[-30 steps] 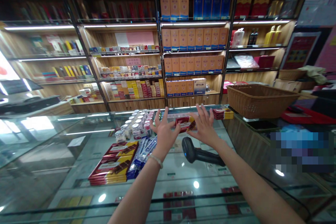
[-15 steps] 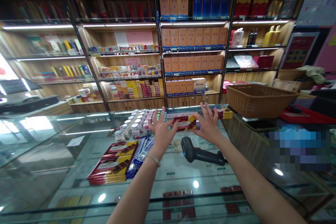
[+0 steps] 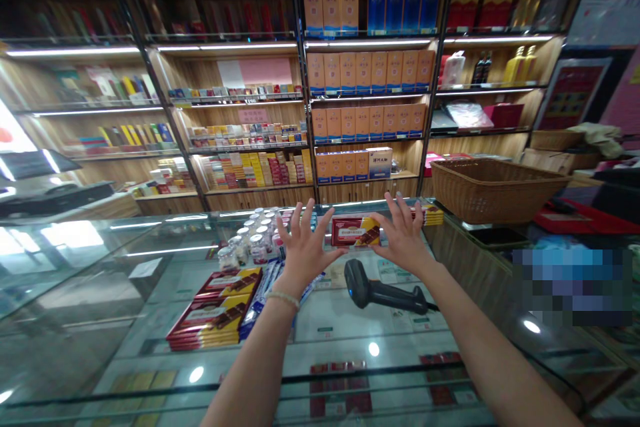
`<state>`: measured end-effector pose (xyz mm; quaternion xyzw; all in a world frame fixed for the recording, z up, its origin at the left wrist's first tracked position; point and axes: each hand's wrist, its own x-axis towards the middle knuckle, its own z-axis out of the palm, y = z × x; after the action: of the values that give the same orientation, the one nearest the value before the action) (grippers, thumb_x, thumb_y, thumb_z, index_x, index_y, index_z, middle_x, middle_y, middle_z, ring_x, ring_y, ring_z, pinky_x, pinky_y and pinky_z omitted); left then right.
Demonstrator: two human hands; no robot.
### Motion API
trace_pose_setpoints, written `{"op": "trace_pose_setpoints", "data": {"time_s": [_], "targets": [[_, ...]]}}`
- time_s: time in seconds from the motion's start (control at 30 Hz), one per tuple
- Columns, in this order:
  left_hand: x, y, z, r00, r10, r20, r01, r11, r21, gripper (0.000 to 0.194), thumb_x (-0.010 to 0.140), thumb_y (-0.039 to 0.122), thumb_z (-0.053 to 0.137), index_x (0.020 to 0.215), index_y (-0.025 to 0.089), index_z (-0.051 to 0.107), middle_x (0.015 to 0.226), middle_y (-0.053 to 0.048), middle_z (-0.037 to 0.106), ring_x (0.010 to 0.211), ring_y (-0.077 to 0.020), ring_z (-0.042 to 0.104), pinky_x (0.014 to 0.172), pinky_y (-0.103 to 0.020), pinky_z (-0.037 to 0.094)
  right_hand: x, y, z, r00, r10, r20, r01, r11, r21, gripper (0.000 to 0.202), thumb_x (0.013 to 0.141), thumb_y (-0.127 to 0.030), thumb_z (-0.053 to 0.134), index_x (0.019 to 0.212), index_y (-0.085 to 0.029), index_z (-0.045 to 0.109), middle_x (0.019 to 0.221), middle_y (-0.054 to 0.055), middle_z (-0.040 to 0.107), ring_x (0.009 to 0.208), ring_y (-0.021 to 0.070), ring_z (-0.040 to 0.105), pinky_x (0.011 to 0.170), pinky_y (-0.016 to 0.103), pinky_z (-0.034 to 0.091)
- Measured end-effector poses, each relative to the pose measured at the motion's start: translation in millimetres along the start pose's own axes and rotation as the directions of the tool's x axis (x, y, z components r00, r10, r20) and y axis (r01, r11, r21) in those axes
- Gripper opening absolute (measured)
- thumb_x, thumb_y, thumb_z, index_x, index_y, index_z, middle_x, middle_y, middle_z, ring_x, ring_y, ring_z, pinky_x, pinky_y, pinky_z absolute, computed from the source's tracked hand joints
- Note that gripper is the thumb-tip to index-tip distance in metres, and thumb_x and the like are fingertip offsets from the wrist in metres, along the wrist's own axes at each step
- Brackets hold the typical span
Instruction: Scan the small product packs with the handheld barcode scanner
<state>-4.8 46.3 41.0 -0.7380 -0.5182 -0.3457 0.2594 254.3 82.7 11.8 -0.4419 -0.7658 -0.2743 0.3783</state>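
Observation:
A red and yellow chocolate bar packet (image 3: 356, 232) stands on the glass counter with its printed front towards me. To its left and nearer me, my left hand (image 3: 306, 250) is open, fingers spread, with the thumb pointing at the packet's lower edge. My right hand (image 3: 404, 241) is also open, thumb and index finger by the packet's right end; whether they touch it I cannot tell. A black barcode scanner (image 3: 385, 292) lies just below the hands. Similar chocolate packets (image 3: 220, 310) form two stacks at the left, beside blue-wrapped bars (image 3: 263, 293).
Small white-lidded jars (image 3: 255, 237) are grouped behind my left hand. More packets (image 3: 431, 215) lie at the counter's far right edge, near a wicker basket (image 3: 495, 190). Shelves of boxes (image 3: 367, 73) rise beyond the glass counter (image 3: 345, 330).
My left hand has shifted slightly left and its fingers have spread away from the packet's left end. The packet's front now shows more squarely. My right hand has barely moved.

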Motion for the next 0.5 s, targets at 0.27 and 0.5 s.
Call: {"op": "trace_pose_setpoints", "data": {"time_s": [0.27, 0.5], "targets": [[-0.5, 0.2, 1.8, 1.000, 0.006, 0.017, -0.007, 1.000, 0.013, 0.071, 0.073, 0.044, 0.089, 0.138, 0.035, 0.063, 0.171, -0.014, 0.033, 0.159, -0.0428, 0.024, 0.126, -0.071, -0.005, -2.0, -0.6, 2.2, 1.000, -0.001, 0.017, 0.001, 1.000, 0.004, 0.061, 0.079, -0.048, 0.081, 0.132, -0.024, 0.062, 0.173, 0.018, 0.023, 0.159, 0.0416, 0.019, 0.124, 0.071, 0.004], [11.4, -3.0, -5.1, 0.997, 0.050, 0.054, -0.053, 0.997, 0.060, 0.069, 0.069, 0.043, 0.092, 0.132, 0.032, 0.066, 0.171, -0.016, 0.033, 0.159, -0.0433, 0.024, 0.126, -0.073, -0.005, 12.3, 1.3, -9.7, 0.995, -0.063, 0.083, 0.065, 0.998, -0.019, 0.062, 0.080, -0.046, 0.080, 0.133, -0.020, 0.062, 0.172, 0.020, 0.026, 0.159, 0.0413, 0.019, 0.125, 0.072, 0.002]]}}
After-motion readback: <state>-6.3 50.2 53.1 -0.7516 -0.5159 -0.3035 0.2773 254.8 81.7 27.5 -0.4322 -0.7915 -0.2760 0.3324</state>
